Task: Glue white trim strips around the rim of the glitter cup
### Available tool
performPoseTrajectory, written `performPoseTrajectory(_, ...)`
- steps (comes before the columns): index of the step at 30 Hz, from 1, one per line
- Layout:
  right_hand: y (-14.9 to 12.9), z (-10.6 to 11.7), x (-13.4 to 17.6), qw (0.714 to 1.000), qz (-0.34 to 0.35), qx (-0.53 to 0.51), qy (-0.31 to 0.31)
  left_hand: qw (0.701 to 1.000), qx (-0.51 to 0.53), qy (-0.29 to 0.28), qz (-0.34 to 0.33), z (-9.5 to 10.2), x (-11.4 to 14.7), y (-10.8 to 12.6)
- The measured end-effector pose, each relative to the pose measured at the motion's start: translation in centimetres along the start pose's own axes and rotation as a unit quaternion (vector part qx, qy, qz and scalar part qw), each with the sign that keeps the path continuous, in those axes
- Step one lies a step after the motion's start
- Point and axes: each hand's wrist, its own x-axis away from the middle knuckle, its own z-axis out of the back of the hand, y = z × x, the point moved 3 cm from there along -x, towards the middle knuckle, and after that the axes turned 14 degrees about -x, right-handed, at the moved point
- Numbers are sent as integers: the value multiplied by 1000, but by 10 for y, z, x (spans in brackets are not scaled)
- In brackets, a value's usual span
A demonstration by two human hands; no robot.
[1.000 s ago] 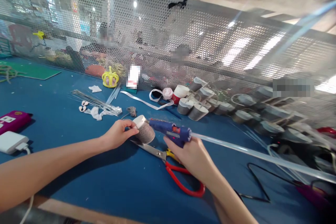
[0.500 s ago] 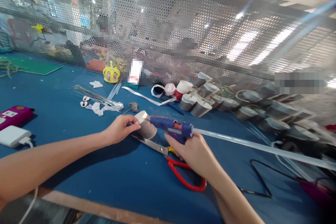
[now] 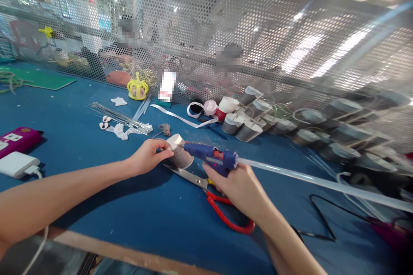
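Cord-wrapped cup (image 3: 182, 158), tilted near the scissors (image 3: 200, 182), seems light and stiff to me; left hand (image 3: 146, 156) pinches its rim, a sensible hold, while right hand (image 3: 238, 187) grips the glue gun (image 3: 206, 154).

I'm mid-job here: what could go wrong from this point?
The glue gun in the right hand has its nozzle close to the fingers of the left hand at the wrapped cup; if hot, it might burn them.

The scissors lie directly by the cup and beneath the right hand, so either could catch on them.

The long glue stick juts far out behind the gun and might snag when it turns.
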Motion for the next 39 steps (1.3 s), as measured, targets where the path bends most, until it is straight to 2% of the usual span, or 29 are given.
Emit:
performPoseTrajectory(7, -7, 9, -7, 1000, 0, 22, 18, 1000, 0, -4, -17, 1, -1, 0)
performPoseTrajectory(17, -4, 7, -4, 1000, 15, 11, 20, 1000, -5, -5, -23, 0, -2, -2)
performPoseTrajectory(31, -13, 2, 4, 999, 11, 25, -34, 1000, -4, -2, 3, 1, -1, 0)
performPoseTrajectory(39, -8, -3, 5, 999, 12, 9, -32, 1000, -9, -6, 1, 1, -2, 0)
